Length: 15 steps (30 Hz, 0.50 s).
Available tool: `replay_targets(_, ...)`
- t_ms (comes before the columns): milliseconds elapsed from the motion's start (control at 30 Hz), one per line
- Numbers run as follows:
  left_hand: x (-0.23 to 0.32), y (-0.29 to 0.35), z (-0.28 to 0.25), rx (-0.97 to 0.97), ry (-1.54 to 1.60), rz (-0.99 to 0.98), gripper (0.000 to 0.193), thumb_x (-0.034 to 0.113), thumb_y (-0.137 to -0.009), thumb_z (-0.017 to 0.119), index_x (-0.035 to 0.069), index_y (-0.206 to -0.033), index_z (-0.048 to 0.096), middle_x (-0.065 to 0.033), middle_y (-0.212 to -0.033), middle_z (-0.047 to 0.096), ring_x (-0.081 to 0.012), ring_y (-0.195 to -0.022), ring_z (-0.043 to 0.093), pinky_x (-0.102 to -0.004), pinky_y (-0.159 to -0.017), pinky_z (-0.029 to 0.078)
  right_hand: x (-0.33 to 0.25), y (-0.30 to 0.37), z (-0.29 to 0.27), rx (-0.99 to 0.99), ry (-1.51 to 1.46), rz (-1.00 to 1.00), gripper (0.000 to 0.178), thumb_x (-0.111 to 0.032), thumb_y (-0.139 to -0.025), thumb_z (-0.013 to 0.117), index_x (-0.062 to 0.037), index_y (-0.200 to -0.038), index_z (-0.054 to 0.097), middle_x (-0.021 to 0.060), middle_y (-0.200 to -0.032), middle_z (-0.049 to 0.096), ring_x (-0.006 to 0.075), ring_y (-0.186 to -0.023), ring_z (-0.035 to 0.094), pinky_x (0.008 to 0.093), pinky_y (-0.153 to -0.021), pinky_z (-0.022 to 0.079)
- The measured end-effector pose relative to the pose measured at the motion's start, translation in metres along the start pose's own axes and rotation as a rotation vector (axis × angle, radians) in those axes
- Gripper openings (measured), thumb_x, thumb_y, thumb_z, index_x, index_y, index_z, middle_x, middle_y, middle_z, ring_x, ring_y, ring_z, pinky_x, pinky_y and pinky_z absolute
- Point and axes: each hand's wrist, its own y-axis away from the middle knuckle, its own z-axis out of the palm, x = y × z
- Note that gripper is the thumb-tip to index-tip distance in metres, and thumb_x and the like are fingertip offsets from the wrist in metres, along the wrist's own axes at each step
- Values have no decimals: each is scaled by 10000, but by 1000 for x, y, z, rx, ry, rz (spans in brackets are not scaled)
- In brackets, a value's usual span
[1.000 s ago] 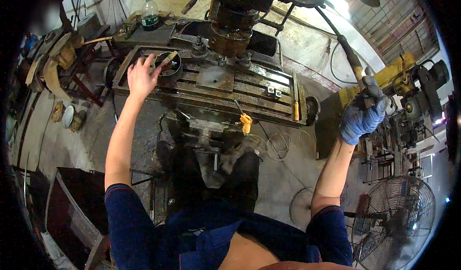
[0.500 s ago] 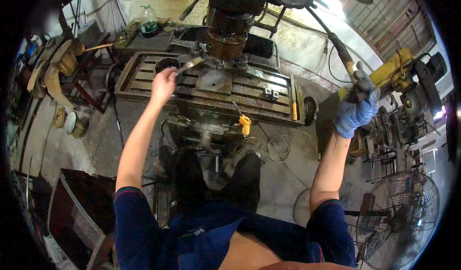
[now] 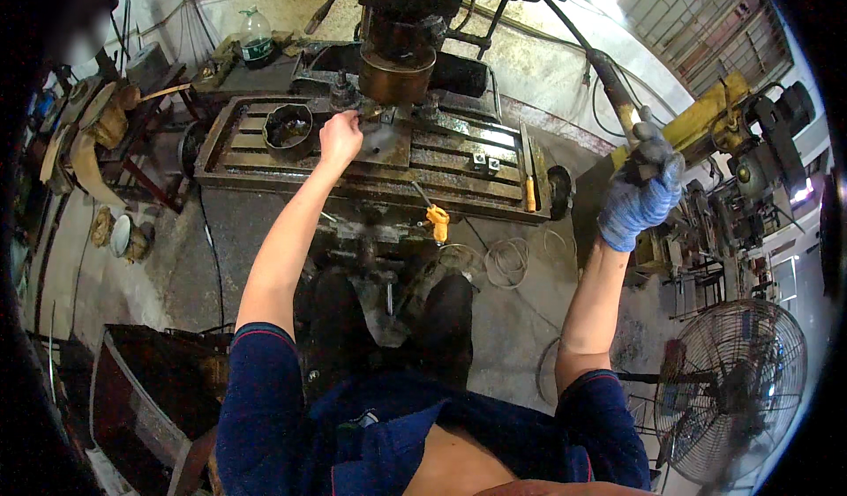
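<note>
My bare left hand (image 3: 341,139) is closed on a small brush (image 3: 372,114), its bristle end close to the tool under the round spindle head (image 3: 397,74). Below that tool lies a flat metal plate (image 3: 393,154) on the slotted machine table (image 3: 243,171). A round dark pot (image 3: 289,146) with dark liquid in it stands left of the hand. My right hand (image 3: 646,187), in a blue-grey glove, is wrapped round the end of a long lever (image 3: 613,81) that comes down from the machine.
An orange-handled tool (image 3: 437,222) hangs at the table's front edge. Two small metal blocks (image 3: 485,162) and a yellow-handled file (image 3: 530,191) lie on the table's right. A standing fan (image 3: 732,390) is at lower right, a dark metal bin (image 3: 146,399) at lower left.
My left hand has moved right with the brush, from beside the pot to beside the spindle. The right hand stays on the lever. The whole view has shifted slightly.
</note>
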Motion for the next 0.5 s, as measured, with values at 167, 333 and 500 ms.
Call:
replay_targets(167, 1, 6, -10, -42, 36, -25, 208, 152, -792, 517, 62, -931, 644, -173, -855, 626, -346, -834, 594, -418, -734, 469, 2, 9, 5, 87, -42, 55, 317, -285, -852, 488, -12, -733, 598, 175, -861, 613, 283, -888, 561, 491, -1016, 274)
replay_targets(333, -3, 11, -29, -130, 61, -32, 207, 154, -793, 524, 58, -935, 640, -172, -883, 625, -338, -871, 588, -404, -750, 463, 3, 12, 5, 35, -48, 26, 324, -281, -850, 490, -11, -697, 584, 166, -827, 610, 283, -886, 559, 519, -1021, 259)
replay_targets(500, -3, 22, -58, -195, 65, -15, 211, 152, -804, 518, 57, -952, 634, -170, -882, 625, -333, -866, 589, -392, -752, 460, 10, 22, 3, 48, -41, 26, 349, -297, -844, 496, -13, -647, 541, 135, -756, 584, 263, -860, 554, 539, -1026, 244)
